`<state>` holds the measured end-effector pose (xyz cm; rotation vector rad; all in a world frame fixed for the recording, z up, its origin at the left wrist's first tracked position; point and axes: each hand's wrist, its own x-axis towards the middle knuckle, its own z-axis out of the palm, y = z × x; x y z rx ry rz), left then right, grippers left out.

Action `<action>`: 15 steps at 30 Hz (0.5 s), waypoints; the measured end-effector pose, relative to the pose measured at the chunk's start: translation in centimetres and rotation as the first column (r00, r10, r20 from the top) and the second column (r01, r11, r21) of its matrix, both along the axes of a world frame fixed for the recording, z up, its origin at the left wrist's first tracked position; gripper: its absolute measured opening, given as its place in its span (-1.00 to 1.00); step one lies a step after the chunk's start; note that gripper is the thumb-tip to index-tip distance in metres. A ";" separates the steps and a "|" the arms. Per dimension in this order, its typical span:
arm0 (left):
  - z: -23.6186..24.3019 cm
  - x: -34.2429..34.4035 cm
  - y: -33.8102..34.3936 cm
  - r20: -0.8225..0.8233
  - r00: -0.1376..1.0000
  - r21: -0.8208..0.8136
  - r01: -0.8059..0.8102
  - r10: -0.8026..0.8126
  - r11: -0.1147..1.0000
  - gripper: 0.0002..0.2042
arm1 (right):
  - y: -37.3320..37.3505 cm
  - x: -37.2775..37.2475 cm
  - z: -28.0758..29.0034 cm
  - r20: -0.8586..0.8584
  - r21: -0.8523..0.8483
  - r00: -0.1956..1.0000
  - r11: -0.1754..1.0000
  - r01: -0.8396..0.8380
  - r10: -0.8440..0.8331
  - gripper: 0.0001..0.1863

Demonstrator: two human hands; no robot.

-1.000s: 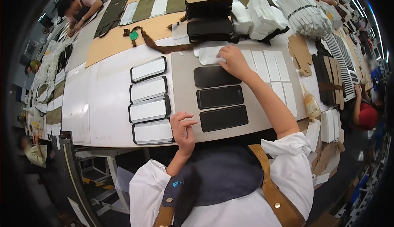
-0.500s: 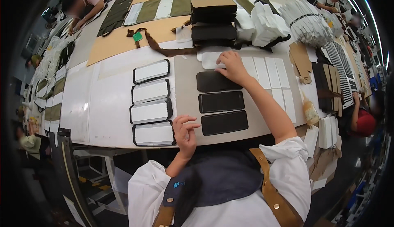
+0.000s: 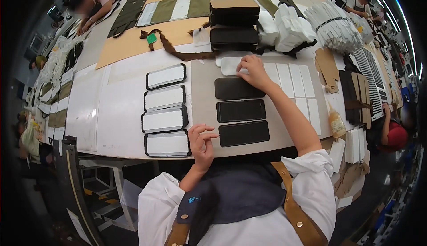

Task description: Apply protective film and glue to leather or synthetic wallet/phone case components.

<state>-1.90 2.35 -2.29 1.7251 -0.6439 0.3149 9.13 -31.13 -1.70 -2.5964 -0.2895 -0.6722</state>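
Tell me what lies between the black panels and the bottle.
In the head view, white strips and the right forearm are between the black panels and bottle.

Smooth, matt black panels (image 3: 241,110)

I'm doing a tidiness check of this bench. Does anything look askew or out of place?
Mildly, yes: beyond the neat columns of black panels and white-topped pieces, a brown strip lies in a loose curve, with a green piece near its left end. It looks odd against such order. No spill is visible.
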 end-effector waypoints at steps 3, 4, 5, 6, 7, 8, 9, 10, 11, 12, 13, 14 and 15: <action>0.0 0.1 0.0 0.015 1.000 -0.001 0.003 -0.003 1.000 -0.71 | -0.1 0.6 -0.6 -0.008 -0.059 1.000 0.998 0.020 -0.021 -0.85; -0.1 0.1 0.0 0.015 1.000 -0.001 0.000 0.000 1.000 -0.71 | -0.2 0.8 -0.7 0.008 -0.028 0.999 0.998 0.049 -0.049 -0.85; -0.1 0.0 0.0 0.019 1.000 0.004 -0.005 0.005 1.000 -0.71 | -0.2 0.9 -0.7 0.022 0.003 0.997 0.997 0.078 -0.078 -0.86; -0.1 -0.1 0.0 0.023 1.000 0.008 -0.010 0.009 1.000 -0.70 | -0.2 1.0 -0.8 0.022 0.002 0.997 0.997 0.076 -0.076 -0.86; 0.0 -0.2 0.1 0.024 1.000 0.007 -0.011 0.011 1.000 -0.70 | -0.2 1.0 -0.7 0.049 0.109 0.994 0.990 0.088 -0.093 -0.88; 0.0 -0.1 0.0 0.017 1.000 0.009 -0.009 0.008 1.000 -0.71 | -0.2 1.2 -1.0 0.065 0.217 0.991 0.971 0.100 -0.117 -0.90; 0.0 -0.1 0.0 0.011 1.000 0.012 -0.005 0.005 1.000 -0.71 | -0.5 1.1 -1.1 0.057 0.218 0.991 0.970 0.104 -0.119 -0.90; -0.1 0.0 0.0 0.003 1.000 0.014 -0.003 0.003 1.000 -0.71 | -1.0 0.9 -1.2 0.016 0.273 0.975 0.939 0.209 -0.221 -0.89; -0.2 0.0 0.1 0.018 1.000 0.013 0.002 -0.003 1.000 -0.72 | -1.1 0.8 -1.0 -0.020 0.321 0.949 0.897 0.305 -0.315 -0.88; -0.3 0.0 0.1 0.032 0.999 0.014 0.008 -0.008 1.000 -0.73 | -1.1 0.6 -0.9 -0.019 0.320 0.949 0.898 0.303 -0.313 -0.88; -0.2 -0.1 0.1 0.031 1.000 0.013 0.006 -0.006 1.000 -0.73 | -1.0 0.4 -0.8 -0.051 0.353 0.965 0.900 0.257 -0.256 -0.88; 0.3 -0.1 -0.1 0.033 0.999 0.041 -0.006 0.005 0.999 -0.73 | -1.0 0.3 -0.6 -0.077 0.384 0.978 0.899 0.209 -0.194 -0.87; 0.8 -0.1 -0.5 0.033 0.999 0.070 -0.018 0.016 0.997 -0.72 | -0.8 0.3 -0.4 -0.077 0.382 0.979 0.901 0.205 -0.190 -0.87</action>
